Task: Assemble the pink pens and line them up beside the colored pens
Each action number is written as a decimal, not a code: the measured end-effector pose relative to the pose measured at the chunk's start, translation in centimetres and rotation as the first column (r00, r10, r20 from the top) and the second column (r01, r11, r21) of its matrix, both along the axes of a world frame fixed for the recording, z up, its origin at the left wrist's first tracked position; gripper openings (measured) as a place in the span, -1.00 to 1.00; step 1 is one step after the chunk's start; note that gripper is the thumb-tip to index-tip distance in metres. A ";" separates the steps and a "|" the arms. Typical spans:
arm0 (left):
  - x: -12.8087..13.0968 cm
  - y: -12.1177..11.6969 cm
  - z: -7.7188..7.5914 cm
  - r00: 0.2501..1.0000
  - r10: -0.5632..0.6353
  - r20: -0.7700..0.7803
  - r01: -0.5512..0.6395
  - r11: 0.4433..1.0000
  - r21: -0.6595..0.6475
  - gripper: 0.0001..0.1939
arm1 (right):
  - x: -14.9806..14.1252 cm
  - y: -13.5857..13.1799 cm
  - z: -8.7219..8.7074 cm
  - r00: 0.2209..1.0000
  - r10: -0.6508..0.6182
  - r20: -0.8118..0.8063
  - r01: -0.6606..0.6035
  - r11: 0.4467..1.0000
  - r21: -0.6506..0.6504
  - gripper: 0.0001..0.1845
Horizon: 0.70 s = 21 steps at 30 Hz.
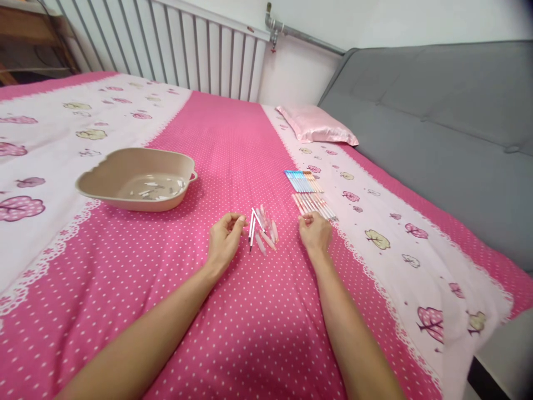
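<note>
My left hand (225, 240) is closed, its thumb and forefinger curled together; anything between them is too small to make out. Just right of it lies a loose pile of slim white pens (252, 225) with dark tips and translucent pinkish caps (268, 240). My right hand (315, 232) pinches the near end of a white-and-pink pen (298, 204) at the left side of a neat row of similar pens (316, 203). Behind that row is a second one, of blue pens (297, 180) and orange-brown pens (314, 182).
A beige plastic basin (129, 158) with small white and grey pieces stands on the left of the pink dotted bedspread (225, 133). At the back right are a pink pillow (318, 123) and a grey padded headboard (433, 105). A white radiator (200, 50) lines the far wall.
</note>
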State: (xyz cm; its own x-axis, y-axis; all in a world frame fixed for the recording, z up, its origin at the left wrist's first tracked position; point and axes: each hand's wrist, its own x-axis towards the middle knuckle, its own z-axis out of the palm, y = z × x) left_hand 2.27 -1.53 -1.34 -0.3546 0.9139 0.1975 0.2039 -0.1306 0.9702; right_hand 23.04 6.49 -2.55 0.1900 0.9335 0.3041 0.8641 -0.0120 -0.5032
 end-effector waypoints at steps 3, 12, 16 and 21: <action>-0.1 0.1 -0.3 0.999 0.023 -0.031 -0.024 1.000 -0.020 -0.73 | -0.7 0.1 0.1 0.993 0.111 -0.043 -0.114 0.990 -0.077 -0.80; -0.2 0.3 -0.6 0.999 0.028 -0.038 -0.029 0.999 -0.023 -0.73 | -2.8 -0.4 -0.4 0.943 0.279 -0.183 -0.319 0.916 -0.244 -0.73; -0.2 0.3 -0.8 0.999 0.027 -0.037 -0.028 0.999 -0.022 -0.74 | -3.4 -0.8 -0.3 0.932 0.310 -0.188 -0.352 0.897 -0.269 -0.70; -0.3 0.4 -1.0 0.999 0.024 -0.039 -0.025 0.999 -0.030 -0.74 | -3.6 -1.0 -0.1 0.930 0.325 -0.169 -0.362 0.887 -0.286 -0.70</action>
State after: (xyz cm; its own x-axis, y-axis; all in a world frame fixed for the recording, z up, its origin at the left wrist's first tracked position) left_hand 1.98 -1.10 -2.36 -0.3696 0.9108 0.1841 0.2444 -0.0959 0.9649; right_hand 19.40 5.52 -2.66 -0.1442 0.9895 -0.0124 0.7796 0.1059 -0.6172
